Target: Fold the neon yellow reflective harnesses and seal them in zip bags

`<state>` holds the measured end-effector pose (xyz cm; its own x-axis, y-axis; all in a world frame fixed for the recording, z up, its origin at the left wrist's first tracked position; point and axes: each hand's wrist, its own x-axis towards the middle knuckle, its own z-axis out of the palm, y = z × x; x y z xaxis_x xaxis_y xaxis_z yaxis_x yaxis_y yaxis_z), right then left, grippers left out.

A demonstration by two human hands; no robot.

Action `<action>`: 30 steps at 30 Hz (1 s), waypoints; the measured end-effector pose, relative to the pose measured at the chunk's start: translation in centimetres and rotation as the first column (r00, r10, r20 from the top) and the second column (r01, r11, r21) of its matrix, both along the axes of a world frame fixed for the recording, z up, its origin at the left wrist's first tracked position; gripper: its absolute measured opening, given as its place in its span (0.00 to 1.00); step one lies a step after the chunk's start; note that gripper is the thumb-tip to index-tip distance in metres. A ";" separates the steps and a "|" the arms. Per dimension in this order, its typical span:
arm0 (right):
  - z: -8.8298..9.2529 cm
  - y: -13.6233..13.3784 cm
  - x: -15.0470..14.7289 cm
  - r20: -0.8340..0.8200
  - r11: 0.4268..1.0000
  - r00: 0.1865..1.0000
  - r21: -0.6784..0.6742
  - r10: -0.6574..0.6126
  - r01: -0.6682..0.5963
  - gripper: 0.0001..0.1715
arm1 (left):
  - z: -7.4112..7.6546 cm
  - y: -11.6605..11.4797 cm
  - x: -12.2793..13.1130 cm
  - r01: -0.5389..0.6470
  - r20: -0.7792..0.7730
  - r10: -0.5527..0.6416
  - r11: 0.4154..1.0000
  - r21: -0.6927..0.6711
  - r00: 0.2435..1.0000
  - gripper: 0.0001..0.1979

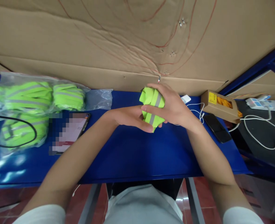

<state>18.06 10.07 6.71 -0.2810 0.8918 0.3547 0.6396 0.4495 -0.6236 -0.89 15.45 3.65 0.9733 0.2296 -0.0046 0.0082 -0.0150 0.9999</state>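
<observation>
Both hands hold a small folded bundle of reflective safety vest, neon yellow-green fabric with grey reflective stripes, above the back middle of the blue table. My left hand grips its lower left part, thumb lying along the bottom. My right hand wraps over its top and right side, the thumb pressed across the front. The fingers behind the bundle are mostly hidden. At the left, similar yellow-green folded bundles with grey stripes lie in clear plastic bags.
A phone with a lit screen lies by the bags, under a black cable loop. At the right are a dark phone, a cardboard box, a white charger and white cables. A cardboard wall with red wires rises behind the blue table.
</observation>
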 end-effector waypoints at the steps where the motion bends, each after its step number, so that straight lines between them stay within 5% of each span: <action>1: 0.1 -0.1 0.0 0.005 1.000 1.000 0.019 0.009 -0.009 0.40 | -0.1 0.2 -0.2 0.077 0.028 -0.074 0.993 -0.084 0.997 0.37; 4: 0.6 -0.5 -0.1 0.008 0.999 0.999 0.040 0.031 -0.031 0.37 | -0.6 0.3 -0.2 0.162 0.119 -0.137 0.959 -0.234 0.983 0.41; 8: 0.9 -0.4 0.4 -0.012 0.996 0.996 0.022 0.089 -0.089 0.37 | -1.2 -0.2 0.4 0.048 0.113 -0.019 0.962 -0.269 0.993 0.31; 14: 1.1 -0.2 2.3 -0.077 0.910 0.938 -0.227 0.339 -0.347 0.49 | 0.0 -1.8 0.7 -0.117 -0.030 0.115 0.989 -0.087 0.993 0.20; 19: 1.2 -0.4 1.8 -0.186 0.911 0.940 -0.251 0.287 -0.328 0.49 | 1.9 -2.1 0.2 -0.087 -0.031 0.090 0.991 0.099 0.995 0.15; 22: 0.9 -0.2 1.1 -0.142 0.956 0.973 -0.207 0.181 -0.208 0.38 | 2.1 -1.5 0.0 -0.122 -0.063 0.135 0.976 0.180 0.989 0.16; 25: 0.6 0.0 0.7 -0.155 0.970 0.978 -0.176 0.139 -0.166 0.24 | 1.6 -0.6 -0.2 -0.234 -0.082 0.268 0.927 0.293 0.960 0.18; 30: -0.1 0.3 0.4 -0.461 0.921 0.885 -0.313 0.065 -0.230 0.26 | 1.0 0.4 -0.5 -0.405 -0.070 0.518 0.739 0.538 0.852 0.20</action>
